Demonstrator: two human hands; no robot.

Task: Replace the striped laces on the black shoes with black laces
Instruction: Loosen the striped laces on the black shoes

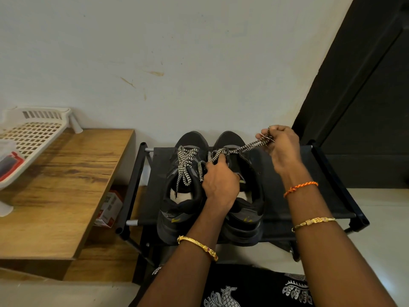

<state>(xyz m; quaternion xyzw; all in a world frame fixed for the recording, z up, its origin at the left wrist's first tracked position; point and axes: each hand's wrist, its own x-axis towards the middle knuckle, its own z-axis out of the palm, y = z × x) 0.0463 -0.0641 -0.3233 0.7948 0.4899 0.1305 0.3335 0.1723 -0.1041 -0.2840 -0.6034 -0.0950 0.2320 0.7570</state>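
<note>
Against a white wall, black shoes top a black rack.

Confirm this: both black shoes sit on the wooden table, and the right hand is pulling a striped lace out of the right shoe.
Wrong on one point. The head view shows both shoes on the black rack, beside the wooden table. The right hand does pull the striped lace.

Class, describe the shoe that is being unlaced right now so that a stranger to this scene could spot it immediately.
Find the black shoe rack against the wall, right of the wooden table. Two black shoes stand on it side by side. It is the right-hand shoe: its striped lace is pulled taut by the right hand, while the left-hand shoe stays fully laced.
</note>
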